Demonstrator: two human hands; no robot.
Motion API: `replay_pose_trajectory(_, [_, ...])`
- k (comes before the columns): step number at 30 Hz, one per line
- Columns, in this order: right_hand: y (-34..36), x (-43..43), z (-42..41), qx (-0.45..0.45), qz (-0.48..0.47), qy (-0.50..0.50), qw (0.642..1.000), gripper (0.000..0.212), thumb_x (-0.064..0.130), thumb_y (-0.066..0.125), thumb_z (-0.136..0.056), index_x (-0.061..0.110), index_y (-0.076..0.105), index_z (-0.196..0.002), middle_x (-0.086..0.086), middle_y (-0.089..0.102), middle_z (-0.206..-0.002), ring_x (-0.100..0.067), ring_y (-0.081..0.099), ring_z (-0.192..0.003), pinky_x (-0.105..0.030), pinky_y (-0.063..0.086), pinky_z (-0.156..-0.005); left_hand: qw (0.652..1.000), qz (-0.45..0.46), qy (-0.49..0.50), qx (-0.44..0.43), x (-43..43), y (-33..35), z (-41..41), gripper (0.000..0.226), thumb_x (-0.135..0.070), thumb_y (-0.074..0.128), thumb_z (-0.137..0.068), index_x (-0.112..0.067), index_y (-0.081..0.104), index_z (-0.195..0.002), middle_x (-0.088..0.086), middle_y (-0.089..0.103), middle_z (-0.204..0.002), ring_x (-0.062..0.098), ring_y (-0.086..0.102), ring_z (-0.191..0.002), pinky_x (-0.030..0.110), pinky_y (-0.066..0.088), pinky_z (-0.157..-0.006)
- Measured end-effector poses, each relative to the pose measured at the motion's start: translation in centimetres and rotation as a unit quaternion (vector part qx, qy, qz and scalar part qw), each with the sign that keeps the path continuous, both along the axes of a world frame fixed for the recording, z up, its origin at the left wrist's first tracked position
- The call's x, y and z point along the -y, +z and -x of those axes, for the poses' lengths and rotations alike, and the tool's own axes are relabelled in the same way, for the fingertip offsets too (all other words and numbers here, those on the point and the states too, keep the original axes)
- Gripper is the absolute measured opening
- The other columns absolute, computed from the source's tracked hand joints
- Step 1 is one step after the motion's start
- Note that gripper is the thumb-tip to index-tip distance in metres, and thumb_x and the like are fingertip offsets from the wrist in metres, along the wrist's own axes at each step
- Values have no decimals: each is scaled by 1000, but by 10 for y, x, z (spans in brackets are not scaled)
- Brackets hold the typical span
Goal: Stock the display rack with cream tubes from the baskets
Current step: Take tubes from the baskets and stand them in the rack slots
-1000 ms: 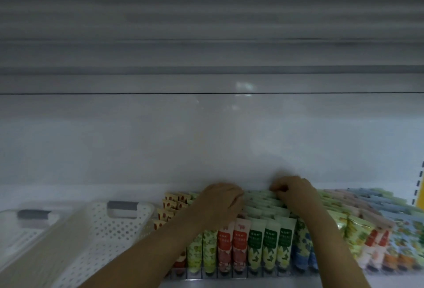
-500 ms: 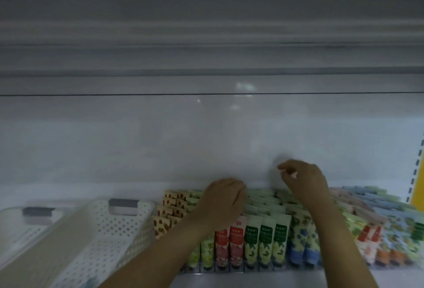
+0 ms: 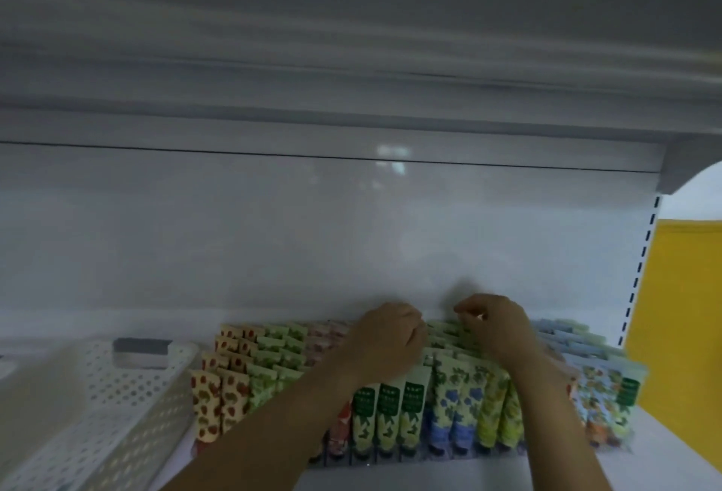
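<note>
Cream tubes (image 3: 408, 408), flat-ended, stand beside perforated plastic basket (image 3: 129, 412).

The front row is showing, counted left to right, two cream-coloured strawberry-print plastic tubes (image 3: 205, 408), two pale green leaf-print tubes (image 3: 261, 389), three white tubes with dark green labels (image 3: 388, 410), two blue-flowered tubes (image 3: 445, 408) and two yellow-green tubes (image 3: 492, 412). Tubes further right are blurring past counting, and the forearms are hiding others. One white perforated plastic basket (image 3: 129, 404) is standing at the left, and two bare hands are showing, the left hand (image 3: 386, 338) and the right hand (image 3: 496, 326).
</note>
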State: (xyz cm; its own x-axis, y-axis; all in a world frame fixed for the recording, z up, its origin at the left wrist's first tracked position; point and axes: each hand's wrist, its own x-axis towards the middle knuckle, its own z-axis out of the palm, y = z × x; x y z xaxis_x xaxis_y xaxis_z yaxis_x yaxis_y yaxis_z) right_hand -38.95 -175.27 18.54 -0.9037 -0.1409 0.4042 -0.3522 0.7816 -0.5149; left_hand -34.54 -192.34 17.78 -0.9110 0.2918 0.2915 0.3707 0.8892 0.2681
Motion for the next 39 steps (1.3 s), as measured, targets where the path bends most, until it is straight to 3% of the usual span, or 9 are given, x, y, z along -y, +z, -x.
replay_pose_trajectory(5, [-6,5,4,-17,-55,6,998,33,9,46,-90,24,68,-111,0,67,-115,-25,55,-111,-35,45,-97,1000,19,-2,-3,-2,7,16,44,-30,26,-101,-7,49,-131,5,46,-140,20,32,-129,31,21,-112])
replay_pose_trajectory(9, [-6,8,3,14,-132,7,991,43,8,36,-93,26,58,-125,-2,59,-128,-29,43,-120,-34,40,-101,990,134,24,20,-7,10,20,78,-47,3,-82,-1,55,-119,15,53,-124,29,42,-118,42,29,-102])
replay_pose_trajectory(11, [-5,9,2,31,-148,7,989,46,6,33,-93,27,55,-128,-2,54,-133,-30,37,-122,-35,36,-102,988,151,26,20,-7,5,25,83,-49,0,-77,-2,55,-118,15,53,-122,29,43,-116,43,30,-100])
replay_pose_trajectory(16, [-5,10,1,49,-155,12,987,44,10,35,-93,29,54,-128,-3,50,-133,-31,36,-119,-37,34,-102,995,97,38,-8,-7,1,28,41,-25,25,-101,-2,53,-121,15,54,-126,31,42,-119,39,27,-102])
replay_pose_trajectory(19, [-4,10,1,57,-173,10,983,45,10,33,-94,30,51,-130,-4,47,-134,-30,35,-118,-38,32,-103,999,34,17,1,-6,3,24,38,-17,25,-102,-1,44,-131,16,50,-134,32,38,-125,36,20,-104])
replay_pose_trajectory(29, [-5,8,3,55,-158,13,986,47,8,31,-93,31,55,-126,-1,50,-133,-30,35,-119,-38,33,-102,996,85,29,23,-10,7,21,39,-20,23,-102,-4,44,-130,16,46,-136,32,29,-130,39,20,-110])
replay_pose_trajectory(34, [-6,4,7,39,-134,22,990,46,8,35,-90,29,57,-124,-4,54,-129,-29,40,-119,-38,33,-101,1000,-16,-7,-3,-5,4,24,49,-20,15,-97,3,50,-124,22,53,-127,34,42,-122,36,22,-105])
replay_pose_trajectory(37, [0,-4,3,23,-89,2,996,38,11,40,-93,24,59,-122,-2,55,-128,-29,38,-121,-36,35,-102,999,35,8,-29,-2,6,30,69,-44,13,-89,1,59,-114,18,57,-119,30,47,-115,35,31,-100])
replay_pose_trajectory(39, [4,-9,1,27,-51,5,998,30,13,47,-91,24,65,-113,0,60,-123,-27,41,-122,-37,37,-103,999,42,-2,-27,-2,7,29,74,-47,11,-84,1,61,-111,18,59,-116,30,50,-111,36,33,-97])
